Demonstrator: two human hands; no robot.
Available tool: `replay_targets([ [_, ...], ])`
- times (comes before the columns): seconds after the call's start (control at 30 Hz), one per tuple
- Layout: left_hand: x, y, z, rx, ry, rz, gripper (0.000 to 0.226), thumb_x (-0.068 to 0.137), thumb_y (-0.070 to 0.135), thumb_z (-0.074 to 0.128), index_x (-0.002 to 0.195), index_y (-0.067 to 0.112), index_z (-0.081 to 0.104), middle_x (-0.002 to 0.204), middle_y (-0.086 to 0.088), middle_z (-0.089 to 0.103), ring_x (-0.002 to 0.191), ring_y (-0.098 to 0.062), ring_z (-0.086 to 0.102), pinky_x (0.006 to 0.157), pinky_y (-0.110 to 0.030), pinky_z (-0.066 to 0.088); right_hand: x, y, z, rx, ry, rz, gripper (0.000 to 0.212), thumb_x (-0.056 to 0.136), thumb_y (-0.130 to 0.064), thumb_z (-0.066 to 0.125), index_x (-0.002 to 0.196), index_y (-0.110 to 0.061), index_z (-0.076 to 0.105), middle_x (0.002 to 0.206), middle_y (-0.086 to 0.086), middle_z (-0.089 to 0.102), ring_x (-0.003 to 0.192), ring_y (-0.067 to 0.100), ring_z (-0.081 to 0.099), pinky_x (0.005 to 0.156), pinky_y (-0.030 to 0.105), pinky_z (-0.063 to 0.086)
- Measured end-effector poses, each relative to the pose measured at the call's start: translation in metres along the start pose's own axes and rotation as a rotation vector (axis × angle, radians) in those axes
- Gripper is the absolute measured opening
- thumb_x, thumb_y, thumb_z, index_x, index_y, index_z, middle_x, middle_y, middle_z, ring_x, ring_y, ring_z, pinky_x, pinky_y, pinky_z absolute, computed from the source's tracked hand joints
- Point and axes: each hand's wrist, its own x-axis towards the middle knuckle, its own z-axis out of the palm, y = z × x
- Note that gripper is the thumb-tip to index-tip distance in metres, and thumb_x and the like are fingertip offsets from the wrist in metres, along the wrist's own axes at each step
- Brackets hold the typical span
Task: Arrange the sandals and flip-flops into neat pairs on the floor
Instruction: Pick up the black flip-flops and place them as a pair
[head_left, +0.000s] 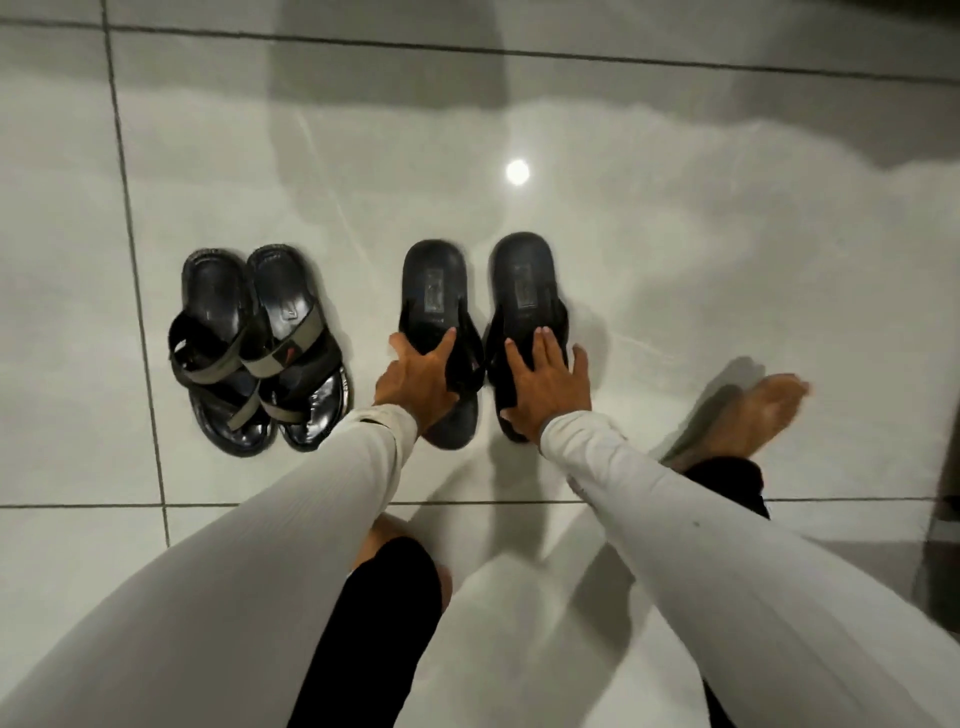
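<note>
On the glossy pale floor tiles (675, 260), your two hands each press on one black flip-flop. Your left hand (415, 379) lies over the strap area of the left flip-flop (434, 291), thumb wrapped around its outer edge and fingers spread on the footbed, so its grip is clamped on that flip-flop. Your right hand (545, 384) lies flat on the right flip-flop (524, 280), fingers splayed and the thumb out past its right edge; whether it grips or only presses, you cannot tell. Both flip-flops are smooth, matte, with rounded oval heels pointing away from you, side by side with a narrow gap. Well to the left sits a pair of shiny black sandals (254, 343) with grey-green crossing straps, touching each other. Your bare foot (753, 415) rests to the right, blurred
</note>
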Motion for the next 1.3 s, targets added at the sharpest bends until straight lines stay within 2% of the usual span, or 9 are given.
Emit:
replay_targets([
  [0.1,0.015,0.038,-0.008,0.017,-0.027,-0.059,0.083,0.089,0.038,0.068,0.157,0.032,0.022,0.148,-0.028,0.018,0.112,-0.053,0.059,0.108,-0.053,0.047,0.007,0.024,-0.007,-0.02,-0.019,-0.014,0.088,0.089,-0.039,0.063,0.16,-0.023,0.013,0.166,0.021,0.011,0.156,0.032,0.004,0.12,0.058,0.013],
  [0.27,0.04,0.116,-0.025,0.109,-0.036,-0.108,0.085,0.089,0.042,0.067,0.158,0.03,0.018,0.149,-0.028,0.018,0.115,-0.051,0.059,0.106,-0.051,0.049,0.025,0.102,-0.032,-0.017,-0.026,-0.064,0.086,0.09,-0.032,0.062,0.159,-0.021,0.014,0.165,0.023,0.011,0.155,0.036,0.004,0.121,0.058,0.015],
  [0.4,0.064,0.191,-0.038,0.138,-0.016,-0.071,0.087,0.089,0.042,0.068,0.158,0.031,0.017,0.146,-0.026,0.023,0.116,-0.051,0.057,0.105,-0.052,0.05,0.042,0.181,-0.056,-0.006,-0.012,-0.035,0.083,0.09,-0.03,0.06,0.159,-0.022,0.015,0.166,0.022,0.012,0.155,0.037,0.005,0.121,0.057,0.017],
  [0.57,0.094,0.287,-0.049,0.155,0.001,-0.042,0.086,0.088,0.042,0.068,0.157,0.035,0.018,0.144,-0.023,0.025,0.114,-0.048,0.059,0.103,-0.051,0.05,0.061,0.277,-0.085,-0.014,-0.028,0.001,0.089,0.086,-0.031,0.065,0.159,-0.025,0.015,0.167,0.02,0.009,0.156,0.034,0.003,0.121,0.056,0.017],
  [0.7,0.11,0.339,-0.053,0.061,-0.001,-0.032,0.081,0.09,0.041,0.067,0.156,0.034,0.021,0.147,-0.018,0.029,0.119,-0.045,0.056,0.101,-0.049,0.049,0.064,0.334,-0.099,-0.013,-0.049,0.041,0.096,0.082,-0.033,0.071,0.159,-0.026,0.014,0.166,0.02,0.009,0.156,0.034,0.004,0.121,0.055,0.018],
  [0.87,0.117,0.37,-0.057,0.101,0.039,0.007,0.079,0.092,0.037,0.066,0.157,0.033,0.021,0.145,-0.021,0.034,0.117,-0.044,0.057,0.097,-0.048,0.05,0.066,0.365,-0.104,0.001,-0.03,0.049,0.097,0.082,-0.033,0.073,0.159,-0.026,0.014,0.166,0.02,0.01,0.156,0.033,0.005,0.12,0.051,0.021],
  [1.0,0.12,0.382,-0.062,0.133,0.008,-0.033,0.086,0.088,0.043,0.069,0.156,0.041,0.017,0.144,-0.019,0.025,0.116,-0.044,0.057,0.105,-0.049,0.049,0.068,0.368,-0.105,0.021,-0.003,0.057,0.096,0.082,-0.035,0.073,0.159,-0.025,0.017,0.166,0.02,0.011,0.155,0.034,0.006,0.12,0.049,0.023],
  [1.17,0.116,0.377,-0.062,0.148,0.013,-0.007,0.084,0.09,0.041,0.068,0.157,0.04,0.018,0.146,-0.019,0.026,0.119,-0.043,0.056,0.107,-0.05,0.047,0.064,0.364,-0.106,0.019,0.027,0.059,0.096,0.08,-0.032,0.074,0.158,-0.023,0.02,0.164,0.022,0.016,0.155,0.036,0.01,0.12,0.051,0.024],
  [1.3,0.098,0.371,-0.062,0.181,0.073,0.018,0.082,0.092,0.044,0.063,0.158,0.038,0.016,0.146,-0.02,0.03,0.116,-0.043,0.058,0.101,-0.051,0.049,0.05,0.358,-0.117,0.019,0.051,0.067,0.098,0.078,-0.025,0.075,0.158,-0.021,0.019,0.164,0.022,0.016,0.155,0.037,0.009,0.121,0.053,0.021],
])
